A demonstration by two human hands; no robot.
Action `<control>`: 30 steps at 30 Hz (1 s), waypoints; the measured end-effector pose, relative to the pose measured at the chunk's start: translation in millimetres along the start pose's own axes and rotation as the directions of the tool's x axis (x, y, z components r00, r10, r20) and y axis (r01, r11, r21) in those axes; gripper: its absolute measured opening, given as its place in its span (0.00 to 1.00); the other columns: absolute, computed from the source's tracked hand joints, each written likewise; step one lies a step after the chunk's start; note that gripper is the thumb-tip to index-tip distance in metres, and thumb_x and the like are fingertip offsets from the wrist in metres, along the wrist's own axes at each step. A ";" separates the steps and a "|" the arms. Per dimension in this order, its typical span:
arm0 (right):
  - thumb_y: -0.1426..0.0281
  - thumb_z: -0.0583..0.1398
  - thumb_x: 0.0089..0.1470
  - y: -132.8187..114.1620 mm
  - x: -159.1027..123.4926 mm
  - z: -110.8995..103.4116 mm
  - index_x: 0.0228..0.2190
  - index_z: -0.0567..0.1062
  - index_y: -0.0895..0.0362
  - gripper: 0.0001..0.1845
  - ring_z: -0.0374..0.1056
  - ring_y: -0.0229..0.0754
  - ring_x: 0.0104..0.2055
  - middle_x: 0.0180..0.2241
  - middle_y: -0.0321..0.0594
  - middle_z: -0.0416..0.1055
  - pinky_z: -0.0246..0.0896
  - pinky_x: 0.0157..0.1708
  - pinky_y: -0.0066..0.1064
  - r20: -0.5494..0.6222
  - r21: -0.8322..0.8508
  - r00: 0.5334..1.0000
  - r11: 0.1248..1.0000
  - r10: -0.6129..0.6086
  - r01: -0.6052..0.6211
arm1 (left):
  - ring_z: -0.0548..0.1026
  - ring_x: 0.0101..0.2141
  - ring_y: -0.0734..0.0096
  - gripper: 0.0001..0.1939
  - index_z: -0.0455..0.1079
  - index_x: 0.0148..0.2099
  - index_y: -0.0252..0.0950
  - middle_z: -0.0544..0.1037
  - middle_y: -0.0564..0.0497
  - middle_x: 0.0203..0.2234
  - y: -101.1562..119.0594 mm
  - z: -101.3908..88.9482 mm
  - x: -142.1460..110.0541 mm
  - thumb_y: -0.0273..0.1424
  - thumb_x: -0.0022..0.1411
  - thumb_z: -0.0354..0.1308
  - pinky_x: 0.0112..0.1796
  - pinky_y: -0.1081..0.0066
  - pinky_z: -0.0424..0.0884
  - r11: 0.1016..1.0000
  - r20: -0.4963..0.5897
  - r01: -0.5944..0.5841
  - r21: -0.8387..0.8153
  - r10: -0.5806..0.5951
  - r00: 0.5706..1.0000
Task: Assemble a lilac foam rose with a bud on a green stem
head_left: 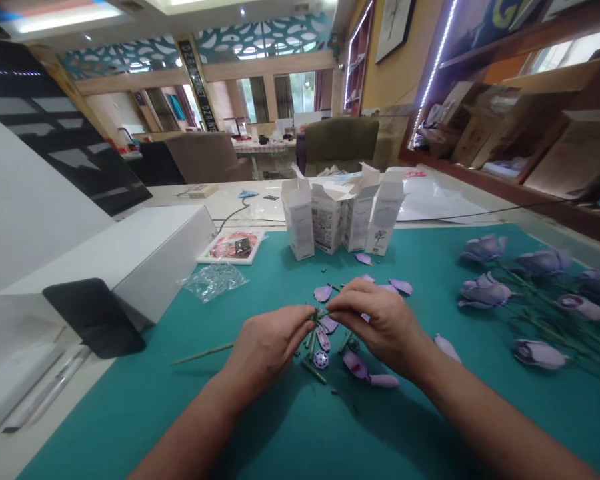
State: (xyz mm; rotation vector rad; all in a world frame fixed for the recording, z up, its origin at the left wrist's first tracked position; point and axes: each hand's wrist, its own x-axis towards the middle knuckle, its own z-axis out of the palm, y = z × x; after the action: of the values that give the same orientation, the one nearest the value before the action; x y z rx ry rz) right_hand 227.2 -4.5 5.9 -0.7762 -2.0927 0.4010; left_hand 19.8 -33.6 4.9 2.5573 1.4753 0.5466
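Observation:
My left hand [275,337] is closed around a thin green stem [203,353], whose long end sticks out to the left past the hand. Close against it, my right hand [375,320] pinches a small green piece at the stem's leafy tip [319,313]; the fingertips partly hide where the two meet. Loose parts lie on the mat below and around the hands: purple petals [323,293], a round purple-white piece [321,360], short green stem pieces [314,372] and a darker purple petal part [355,365].
Several assembled purple flowers [485,291] lie at the right of the green mat [180,413]. Open white boxes [300,223] stand at the back. On the left are a picture card [233,247], clear plastic wrapping [215,281], a dark phone [94,317] and a large white box [165,260].

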 end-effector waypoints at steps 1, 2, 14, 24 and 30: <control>0.74 0.56 0.60 0.3 -0.4 -0.4 0.32 0.77 0.56 0.09 0.68 0.38 0.32 0.29 0.39 0.71 0.63 0.31 0.28 0.009 -0.046 0.999 0.998 -0.036 0.036 | 0.75 0.32 0.69 0.17 0.70 0.47 0.39 0.79 0.50 0.36 0.0 0.7 0.0 0.37 0.72 0.41 0.29 0.74 0.63 0.999 0.006 -0.012 0.034 0.012 1.000; 0.74 0.56 0.60 0.4 -0.8 -0.6 0.32 0.77 0.56 0.09 0.67 0.38 0.32 0.29 0.39 0.71 0.62 0.31 0.28 0.016 -0.088 0.998 0.994 -0.061 0.062 | 0.74 0.29 0.69 0.18 0.71 0.45 0.38 0.79 0.51 0.33 0.0 1.5 0.0 0.37 0.72 0.40 0.27 0.74 0.61 0.998 0.009 -0.025 0.066 0.024 1.000; 0.75 0.56 0.59 -8.4 -2.1 2.5 0.26 0.73 0.56 0.10 0.65 0.37 0.29 0.26 0.38 0.68 0.58 0.28 0.27 0.040 -0.152 0.998 0.987 -0.045 0.051 | 0.69 0.24 0.72 0.21 0.67 0.34 0.37 0.72 0.53 0.23 -3.1 5.8 0.8 0.37 0.73 0.36 0.25 0.74 0.56 0.986 -0.007 -0.096 0.136 0.098 0.995; 0.76 0.56 0.58 -9.6 -4.1 8.8 0.25 0.72 0.56 0.11 0.65 0.38 0.29 0.26 0.38 0.67 0.57 0.27 0.27 0.024 -0.118 0.999 0.992 0.044 -0.040 | 0.71 0.26 0.71 0.19 0.68 0.35 0.37 0.74 0.53 0.25 -3.1 6.3 0.8 0.36 0.72 0.40 0.26 0.73 0.56 0.980 0.009 -0.073 0.186 0.073 0.997; 0.75 0.57 0.58 -7.4 -1.0 5.4 0.28 0.75 0.55 0.09 0.67 0.37 0.30 0.27 0.37 0.69 0.61 0.30 0.27 0.053 -0.033 0.993 0.994 0.105 -0.103 | 0.70 0.27 0.70 0.17 0.66 0.36 0.37 0.73 0.52 0.27 1.1 1.5 1.5 0.34 0.72 0.39 0.28 0.73 0.59 0.991 0.049 -0.065 0.120 0.060 0.997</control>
State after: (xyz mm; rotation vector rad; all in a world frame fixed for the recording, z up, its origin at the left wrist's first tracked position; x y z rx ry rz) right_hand 220.5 -10.7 6.0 -0.9042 -2.1194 0.4530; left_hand 22.0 -32.8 4.2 2.6978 1.4607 0.4159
